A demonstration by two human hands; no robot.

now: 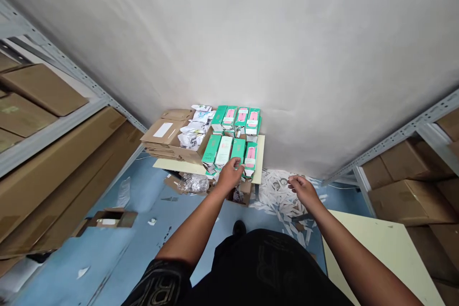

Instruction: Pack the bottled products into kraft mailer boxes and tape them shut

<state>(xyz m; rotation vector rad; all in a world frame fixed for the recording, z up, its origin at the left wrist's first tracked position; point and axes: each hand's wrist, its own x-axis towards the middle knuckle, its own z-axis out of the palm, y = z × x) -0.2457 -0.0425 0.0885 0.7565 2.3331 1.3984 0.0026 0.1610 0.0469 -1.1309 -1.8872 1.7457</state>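
My left hand (230, 175) is at the near end of a green box (238, 147) in the front row on a small table (260, 158). Its thumb and forefinger are bent and a little apart, and I cannot tell whether they touch the box. Beside it lie a box with a pink panel (250, 154), a white box (224, 150) and another green box (211, 149). More green boxes (253, 119) form a row behind. Off to the right, my right hand (303, 189) hangs above a heap of white paper strips (276, 196), fingertips pinched together. Anything between them is too small to see.
Left of the boxes, a carton (195, 154) holds crumpled paper (195, 129), beside flattened cardboard (165, 131). Under the table are cartons and bubble wrap (195, 182). Shelves with cartons stand left (46, 88) and right (412, 201). A pale tabletop (380, 253) is at lower right.
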